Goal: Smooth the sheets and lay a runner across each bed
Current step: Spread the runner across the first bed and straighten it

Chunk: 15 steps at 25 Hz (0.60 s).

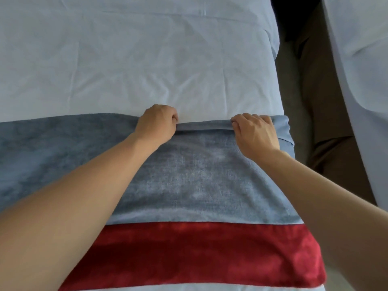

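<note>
Currently both hands, left point(156, 121) and right point(255, 133), are pinching the runner's point(189, 175) far fold, grips clamped on cloth; runner is lying crosswise over the bed point(126, 59), right hand nearer the bed's right edge.

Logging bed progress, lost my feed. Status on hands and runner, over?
Left hand and right hand both gripping far edge of grey-and-red runner. Runner lies across white sheet, sheet creased. Nothing in the way.
</note>
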Each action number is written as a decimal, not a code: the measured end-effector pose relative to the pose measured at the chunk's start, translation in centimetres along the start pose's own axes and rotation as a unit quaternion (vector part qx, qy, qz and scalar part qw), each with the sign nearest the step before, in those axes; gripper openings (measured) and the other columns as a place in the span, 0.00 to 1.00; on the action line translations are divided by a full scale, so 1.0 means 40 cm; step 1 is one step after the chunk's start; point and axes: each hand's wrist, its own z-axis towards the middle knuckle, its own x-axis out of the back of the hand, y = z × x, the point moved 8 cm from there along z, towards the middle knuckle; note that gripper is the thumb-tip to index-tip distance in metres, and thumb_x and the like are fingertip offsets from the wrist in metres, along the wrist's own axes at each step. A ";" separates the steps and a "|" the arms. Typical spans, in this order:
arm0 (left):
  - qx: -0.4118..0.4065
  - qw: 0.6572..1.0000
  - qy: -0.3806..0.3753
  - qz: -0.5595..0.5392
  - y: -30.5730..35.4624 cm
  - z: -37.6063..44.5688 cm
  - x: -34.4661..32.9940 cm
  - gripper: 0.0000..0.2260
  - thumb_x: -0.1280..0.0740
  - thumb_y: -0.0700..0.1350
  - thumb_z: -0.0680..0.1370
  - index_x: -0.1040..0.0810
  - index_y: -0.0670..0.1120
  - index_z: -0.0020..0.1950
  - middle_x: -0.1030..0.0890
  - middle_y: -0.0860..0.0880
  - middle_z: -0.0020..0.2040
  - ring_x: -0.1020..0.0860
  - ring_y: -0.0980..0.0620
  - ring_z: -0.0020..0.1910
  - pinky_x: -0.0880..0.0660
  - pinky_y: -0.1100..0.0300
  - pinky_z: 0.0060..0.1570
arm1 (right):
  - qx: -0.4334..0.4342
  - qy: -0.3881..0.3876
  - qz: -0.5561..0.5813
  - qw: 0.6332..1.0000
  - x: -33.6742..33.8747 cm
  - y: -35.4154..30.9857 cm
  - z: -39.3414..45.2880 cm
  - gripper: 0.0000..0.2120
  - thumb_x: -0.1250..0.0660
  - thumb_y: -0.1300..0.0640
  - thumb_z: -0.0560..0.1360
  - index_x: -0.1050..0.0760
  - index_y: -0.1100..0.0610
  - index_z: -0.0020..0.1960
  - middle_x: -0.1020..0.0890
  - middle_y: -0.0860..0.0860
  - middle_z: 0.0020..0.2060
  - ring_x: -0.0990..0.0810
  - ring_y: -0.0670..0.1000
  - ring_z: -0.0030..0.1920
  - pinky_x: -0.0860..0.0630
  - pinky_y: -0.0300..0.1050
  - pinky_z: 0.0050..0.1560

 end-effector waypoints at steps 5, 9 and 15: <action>-0.066 0.984 -0.073 0.151 0.003 -0.011 -0.005 0.05 0.33 0.50 0.77 0.19 0.52 0.50 0.18 0.53 0.49 0.24 0.48 0.51 0.36 0.54 0.50 | -0.006 -0.077 0.041 0.996 -0.052 0.004 0.013 0.18 0.36 0.51 0.79 0.26 0.52 0.68 0.26 0.52 0.63 0.23 0.57 0.57 0.26 0.54 0.55; 0.026 0.990 -0.125 0.058 -0.046 0.022 0.001 0.09 0.36 0.53 0.77 0.20 0.50 0.43 0.19 0.55 0.40 0.25 0.52 0.39 0.35 0.54 0.49 | -0.062 -0.033 0.122 0.990 -0.038 0.009 0.045 0.17 0.48 0.50 0.83 0.22 0.54 0.57 0.23 0.51 0.54 0.20 0.60 0.46 0.23 0.53 0.44; 0.036 0.982 -0.171 0.067 -0.054 0.052 -0.008 0.02 0.30 0.52 0.73 0.20 0.56 0.42 0.19 0.60 0.44 0.22 0.54 0.45 0.36 0.55 0.53 | -0.005 -0.077 0.071 0.994 -0.054 -0.020 0.088 0.06 0.37 0.57 0.77 0.21 0.54 0.48 0.21 0.49 0.47 0.21 0.58 0.42 0.27 0.49 0.41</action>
